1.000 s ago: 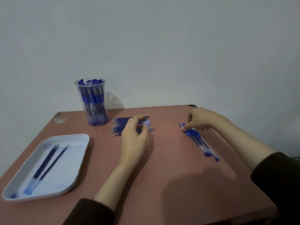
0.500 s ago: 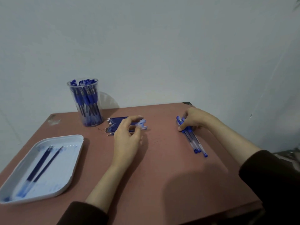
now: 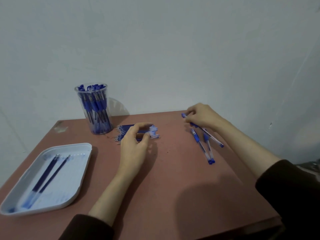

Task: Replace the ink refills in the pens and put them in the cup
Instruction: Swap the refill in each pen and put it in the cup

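The right hand (image 3: 201, 116) grips a pen (image 3: 213, 138) near its capped end, with its fingers curled round the barrel, at the far right of the desk (image 3: 173, 187). The pen's long axis slants from the far left by the fingertips down towards the near right. Its free end points back along the forearm and seems to be lifted off the desk. Two more pens (image 3: 200, 145) lie just beside it on the desk, nearly parallel and running towards the person, within easy reach of the same hand. The left hand (image 3: 135, 144) hovers with curled fingers over the pile of refills (image 3: 126, 129) at mid-desk. The refills lie crosswise, with their metal tips pointing left towards the cup (image 3: 86, 116). Blur hides whether the thumb and forefinger have pinched one refill or only touch the pile. The next move likely turns on the gap between the hands. The pen and the refills are well apart, each under its own hand, so both must come to the middle, where the pen can be opened and a refill lined up with the barrel. The cup, already crowded with upright pens, stands at the far left just beyond the refill tips, nearer the left hand. The tray (image 3: 69, 170) at the near left holds two old refills (image 3: 46, 174).
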